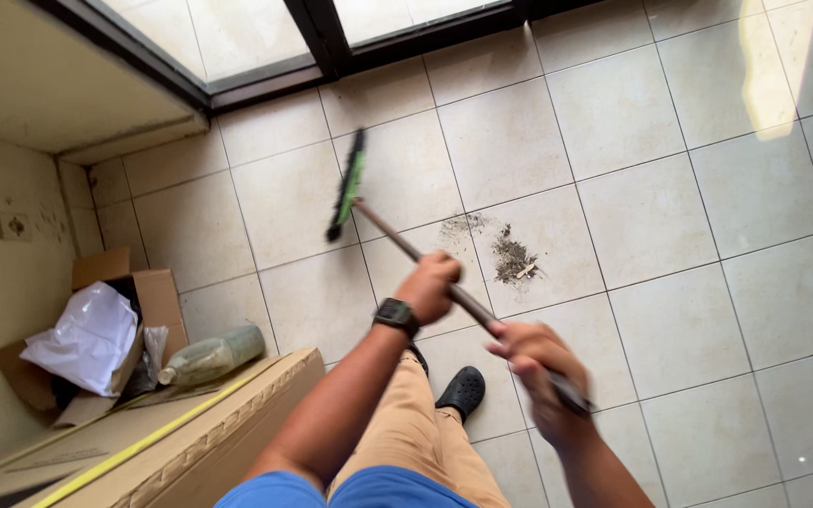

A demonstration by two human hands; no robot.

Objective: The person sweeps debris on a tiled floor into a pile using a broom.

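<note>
Broom: I see a broom [348,185] with a green and black head, tilted on edge on the tiled floor [670,226], near the dark-framed glass door [265,42]. Its handle runs back toward me, slanting down and to the right.
Left hand: my left hand [428,287] is closed around the handle about midway along, knuckles up, with a dark wristwatch [396,315] on that wrist.
Right hand: my right hand [543,372] grips the handle nearer its end; it is blurred, so I think the fingers are wrapped fully round, but the thumb I cannot make out.
Dirt: a small pile of dust and debris [512,256] lies on a tile to the right of the handle, apart from the broom head.
Body: tan trousers [413,428] and one black shoe [463,389] show below the hands, the shoe flat on the floor.
Left side: a long cardboard box [181,437] with a yellow strip lies at the lower left; behind it stand a dusty plastic bottle [211,357] on its side and an open carton [134,292] holding a white plastic bag [87,337].
Light: a bright patch of sunlight [766,75] falls on the tiles at the upper right.
</note>
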